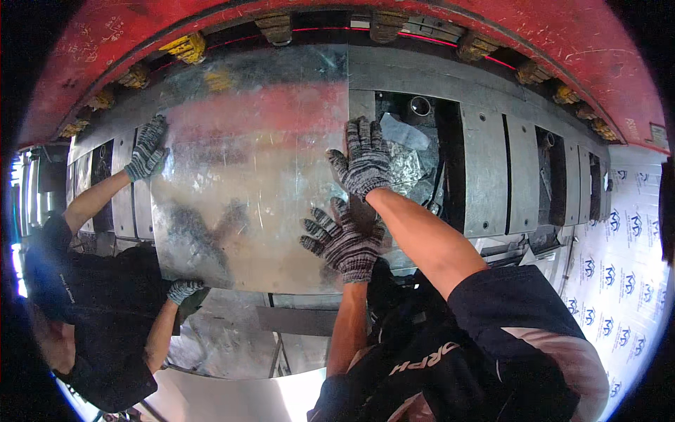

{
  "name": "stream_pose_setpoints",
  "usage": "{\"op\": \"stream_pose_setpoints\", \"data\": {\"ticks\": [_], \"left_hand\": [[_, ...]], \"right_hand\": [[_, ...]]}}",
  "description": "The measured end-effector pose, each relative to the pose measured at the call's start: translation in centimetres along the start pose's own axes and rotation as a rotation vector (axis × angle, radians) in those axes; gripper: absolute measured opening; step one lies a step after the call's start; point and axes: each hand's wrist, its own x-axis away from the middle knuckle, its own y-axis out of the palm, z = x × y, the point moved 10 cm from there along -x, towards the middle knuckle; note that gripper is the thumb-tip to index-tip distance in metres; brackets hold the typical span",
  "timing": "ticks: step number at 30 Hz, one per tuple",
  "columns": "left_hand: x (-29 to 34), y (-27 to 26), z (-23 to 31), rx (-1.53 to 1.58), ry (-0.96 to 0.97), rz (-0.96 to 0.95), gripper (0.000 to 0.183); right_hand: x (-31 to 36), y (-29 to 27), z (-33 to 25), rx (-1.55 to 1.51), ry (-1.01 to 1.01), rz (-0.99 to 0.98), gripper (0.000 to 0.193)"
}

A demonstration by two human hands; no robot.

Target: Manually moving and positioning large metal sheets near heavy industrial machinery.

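Note:
A large shiny metal sheet [242, 169] lies flat on the grey machine bed, scuffed and mirroring the red above it. My left hand [348, 246], in a grey striped knit glove, rests spread on the sheet's near right corner. Farther along the right edge, my right hand [364, 158] wears the same kind of glove; its palm is down, fingers stretched away from me. Neither hand grips anything. At the sheet's left side are a co-worker's gloved hands: one hand [148, 148] flat at the edge, the other hand [184, 290] near the front corner.
A red machine beam [548, 63] arches across the far side, with yellow and dark clamp blocks [186, 48] below it. Right of the sheet, a recess [422, 141] in the bed holds scraps. The co-worker [98, 316] stands close at left. White printed wrapping [619, 281] hangs at far right.

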Motion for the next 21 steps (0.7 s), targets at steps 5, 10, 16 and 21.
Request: {"op": "stream_pose_setpoints", "data": {"ticks": [5, 10, 16, 21], "left_hand": [[0.0, -0.1, 0.7, -0.024, 0.008, -0.030, 0.110], [-0.2, -0.1, 0.6, -0.035, -0.008, -0.060, 0.105], [0.0, -0.6, 0.4, -0.020, 0.011, 0.014, 0.102], [0.0, -1.2, 0.8, 0.038, 0.005, -0.051, 0.107]], "right_hand": [[0.1, -0.5, 0.6, -0.014, 0.002, 0.078, 0.088], [0.0, -0.6, 0.2, 0.003, -0.015, 0.078, 0.087], [-0.1, -0.2, 0.3, -0.035, 0.005, 0.017, 0.088], [-0.1, -0.2, 0.6, -0.015, -0.009, 0.063, 0.088]]}}
